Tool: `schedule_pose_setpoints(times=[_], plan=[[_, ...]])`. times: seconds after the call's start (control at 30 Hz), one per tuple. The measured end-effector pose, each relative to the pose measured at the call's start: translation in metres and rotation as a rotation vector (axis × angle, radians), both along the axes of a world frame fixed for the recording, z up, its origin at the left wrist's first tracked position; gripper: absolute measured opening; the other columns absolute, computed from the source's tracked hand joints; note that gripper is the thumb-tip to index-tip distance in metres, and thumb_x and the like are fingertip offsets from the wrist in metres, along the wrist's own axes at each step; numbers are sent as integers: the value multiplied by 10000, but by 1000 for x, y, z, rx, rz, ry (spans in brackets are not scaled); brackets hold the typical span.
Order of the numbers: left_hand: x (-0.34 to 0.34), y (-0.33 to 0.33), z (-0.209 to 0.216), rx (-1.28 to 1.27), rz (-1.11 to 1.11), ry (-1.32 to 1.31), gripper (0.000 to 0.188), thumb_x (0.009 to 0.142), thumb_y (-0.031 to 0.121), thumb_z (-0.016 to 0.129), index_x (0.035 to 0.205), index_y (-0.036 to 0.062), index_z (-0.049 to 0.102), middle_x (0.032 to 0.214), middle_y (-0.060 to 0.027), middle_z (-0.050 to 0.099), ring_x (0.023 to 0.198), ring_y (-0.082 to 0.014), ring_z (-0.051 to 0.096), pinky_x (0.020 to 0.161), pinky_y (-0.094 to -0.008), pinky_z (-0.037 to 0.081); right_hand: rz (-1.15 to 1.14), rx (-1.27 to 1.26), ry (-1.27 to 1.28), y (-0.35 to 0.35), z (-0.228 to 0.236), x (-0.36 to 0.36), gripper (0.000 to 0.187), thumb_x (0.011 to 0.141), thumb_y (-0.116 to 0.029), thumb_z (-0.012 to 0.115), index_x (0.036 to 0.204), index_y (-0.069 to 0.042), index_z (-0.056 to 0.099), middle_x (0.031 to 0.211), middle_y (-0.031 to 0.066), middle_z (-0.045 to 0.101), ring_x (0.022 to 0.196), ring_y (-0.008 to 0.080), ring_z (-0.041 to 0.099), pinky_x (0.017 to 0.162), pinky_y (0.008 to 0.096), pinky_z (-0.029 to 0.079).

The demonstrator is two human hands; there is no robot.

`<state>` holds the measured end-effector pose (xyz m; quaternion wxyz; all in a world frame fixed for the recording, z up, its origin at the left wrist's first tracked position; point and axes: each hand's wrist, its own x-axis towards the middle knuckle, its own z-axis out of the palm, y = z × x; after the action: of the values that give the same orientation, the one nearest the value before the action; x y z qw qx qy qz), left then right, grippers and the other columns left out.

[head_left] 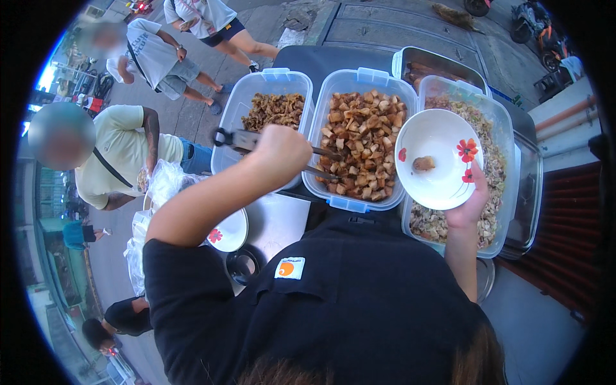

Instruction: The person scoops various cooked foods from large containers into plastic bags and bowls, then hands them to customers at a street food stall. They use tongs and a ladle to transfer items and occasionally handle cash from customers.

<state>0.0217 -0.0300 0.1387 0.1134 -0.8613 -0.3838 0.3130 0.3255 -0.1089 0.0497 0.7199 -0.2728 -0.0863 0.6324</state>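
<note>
My left hand (282, 155) is closed around dark metal tongs (240, 140). Their prongs reach into a clear tub with blue handles, full of browned meat cubes (367, 138). My right hand (470, 206) grips the rim of a white bowl (428, 189) with red flowers, its thumb over the edge. A single browned meat piece (423, 163) lies inside this bowl. Beneath the bowl stands another clear tub (511, 160) of pale, finely chopped food. A third tub, holding brown chopped food (277, 110), is left of the meat cubes.
A metal tray (443, 56) of reddish-brown food sits behind the tubs. Left of my body are another flowered bowl (231, 230), a black bowl (242, 265) and plastic bags (170, 186). A person in a pale yellow shirt (119, 144) stands close on the left; others are farther back.
</note>
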Motion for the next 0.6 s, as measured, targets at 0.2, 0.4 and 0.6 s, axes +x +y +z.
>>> schedule_pose_setpoints(times=[0.2, 0.4, 0.6], plan=[[-5, 7, -21, -125, 9, -42, 246, 756, 212, 664, 987, 128, 657, 723, -76, 648, 728, -250, 668, 586, -383, 522, 7, 14, -45, -3, 2, -4, 478, 896, -232, 476, 1295, 24, 417, 1265, 165, 518, 1160, 293, 508, 1015, 434, 371], [-38, 11, 63, -152, 108, -174, 385, 746, 318, 690, 1122, 245, 642, 715, -94, 640, 686, -287, 639, 633, -379, 495, 12, -3, -69, 0, 3, -6, 467, 896, -226, 468, 1290, 21, 423, 1255, 162, 525, 1153, 286, 515, 1012, 425, 378], [-37, -17, 146, -72, 117, -439, 428, 724, 319, 712, 1131, 205, 644, 746, -102, 637, 705, -277, 624, 646, -369, 487, 52, -93, -123, 12, -1, -25, 445, 904, -225, 463, 1279, 13, 433, 1246, 159, 533, 1139, 285, 527, 1002, 430, 392]])
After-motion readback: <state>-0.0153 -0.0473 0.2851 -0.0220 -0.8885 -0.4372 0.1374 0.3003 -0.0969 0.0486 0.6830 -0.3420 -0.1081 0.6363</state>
